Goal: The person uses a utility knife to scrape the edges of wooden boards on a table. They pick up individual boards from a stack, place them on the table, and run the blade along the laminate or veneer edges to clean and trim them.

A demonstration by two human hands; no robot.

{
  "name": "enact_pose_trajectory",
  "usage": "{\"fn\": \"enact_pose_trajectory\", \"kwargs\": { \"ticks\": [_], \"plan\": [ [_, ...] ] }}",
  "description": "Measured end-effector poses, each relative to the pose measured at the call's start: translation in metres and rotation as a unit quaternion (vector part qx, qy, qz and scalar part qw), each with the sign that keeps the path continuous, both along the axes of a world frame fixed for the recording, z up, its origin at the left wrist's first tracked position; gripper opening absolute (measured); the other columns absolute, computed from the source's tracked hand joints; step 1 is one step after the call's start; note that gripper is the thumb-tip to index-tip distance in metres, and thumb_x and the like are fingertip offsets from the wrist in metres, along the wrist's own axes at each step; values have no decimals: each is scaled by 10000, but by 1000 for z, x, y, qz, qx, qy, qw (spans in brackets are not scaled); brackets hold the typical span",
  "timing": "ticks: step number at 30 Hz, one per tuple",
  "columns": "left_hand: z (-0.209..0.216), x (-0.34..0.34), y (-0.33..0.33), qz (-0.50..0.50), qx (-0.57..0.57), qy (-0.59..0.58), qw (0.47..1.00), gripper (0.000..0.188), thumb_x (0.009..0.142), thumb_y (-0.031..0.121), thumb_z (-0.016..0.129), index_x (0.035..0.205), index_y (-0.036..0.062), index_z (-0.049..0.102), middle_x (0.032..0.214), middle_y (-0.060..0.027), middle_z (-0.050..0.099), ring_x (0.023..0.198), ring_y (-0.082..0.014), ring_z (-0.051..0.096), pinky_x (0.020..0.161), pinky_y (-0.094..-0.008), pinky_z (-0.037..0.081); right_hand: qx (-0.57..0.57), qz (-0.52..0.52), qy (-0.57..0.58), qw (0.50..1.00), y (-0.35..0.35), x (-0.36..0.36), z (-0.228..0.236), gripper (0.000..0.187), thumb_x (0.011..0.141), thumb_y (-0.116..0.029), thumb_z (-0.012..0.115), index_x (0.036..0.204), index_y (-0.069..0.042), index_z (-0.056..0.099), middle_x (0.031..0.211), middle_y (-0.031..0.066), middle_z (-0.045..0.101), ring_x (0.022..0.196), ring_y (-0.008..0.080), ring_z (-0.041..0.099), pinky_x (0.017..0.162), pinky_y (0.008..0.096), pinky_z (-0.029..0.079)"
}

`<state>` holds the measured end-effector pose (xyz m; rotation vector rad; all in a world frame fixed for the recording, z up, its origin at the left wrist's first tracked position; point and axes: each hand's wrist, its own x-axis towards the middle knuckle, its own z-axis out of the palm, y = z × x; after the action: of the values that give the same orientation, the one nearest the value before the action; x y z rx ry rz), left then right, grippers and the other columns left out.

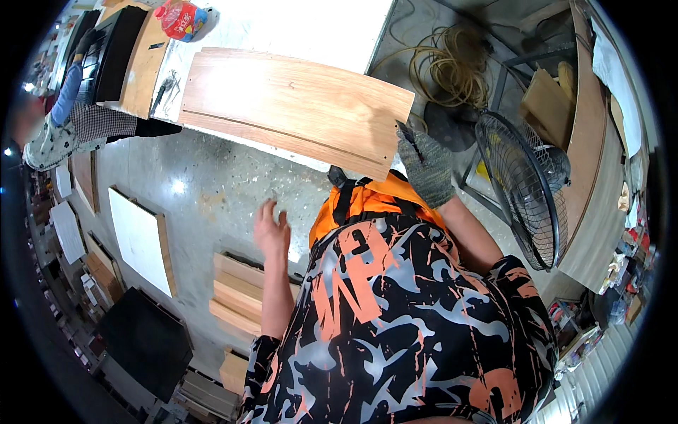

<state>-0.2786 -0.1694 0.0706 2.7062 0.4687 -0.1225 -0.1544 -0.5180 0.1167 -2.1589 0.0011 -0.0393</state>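
Observation:
A long wood-grain board (289, 99) lies on the white worktable (318, 28), its near edge overhanging and a groove running along that side. My right hand (428, 166), in a grey knitted glove, is at the board's right end, close against the edge. A dark slender mark or object shows on the glove; its fingers are too unclear to tell whether they grip anything. Bare and raised over the floor to the left of my body, my left hand (271, 230) has its fingers apart and holds nothing.
A red-capped bottle (182, 20) stands behind the board. A black fan (522, 187) and coiled hose (452, 67) are at right. A person (60, 131) works beside black panels (116, 53) at far left. Wooden pieces (236, 293) and a white panel (141, 237) lie left.

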Motion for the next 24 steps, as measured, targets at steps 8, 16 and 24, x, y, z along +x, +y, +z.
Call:
{"fn": "enact_pose_trajectory", "kwargs": {
  "ticks": [8, 16, 24],
  "plan": [
    [13, 128, -63, -120, 17, -234, 965, 488, 914, 212, 682, 1341, 14, 550, 1454, -254, 461, 1338, -474, 416, 1104, -508, 378, -90, 142, -63, 984, 1, 1, -4, 377, 1014, -275, 498, 1342, -113, 591, 1063, 198, 708, 820, 355, 700, 721, 423, 565],
    [-15, 152, -57, -108, 75, -80, 988, 694, 1045, 478, 369, 1554, 19, 265, 1615, -274, 180, 1485, -506, 105, 1195, -594, 91, -289, 327, -13, 900, 19, 19, 7, 238, 909, -205, 570, 1072, -56, 658, 762, 161, 695, 697, 315, 703, 581, 458, 539],
    [-13, 153, -59, -108, 54, -55, 991, 696, 1050, 473, 322, 1573, 28, 210, 1632, -267, 117, 1492, -509, 45, 1201, -592, 49, -334, 350, 31, 875, 28, 29, 10, 150, 893, -221, 586, 906, -81, 639, 731, 137, 695, 665, 303, 699, 569, 447, 537]
  ]
}}
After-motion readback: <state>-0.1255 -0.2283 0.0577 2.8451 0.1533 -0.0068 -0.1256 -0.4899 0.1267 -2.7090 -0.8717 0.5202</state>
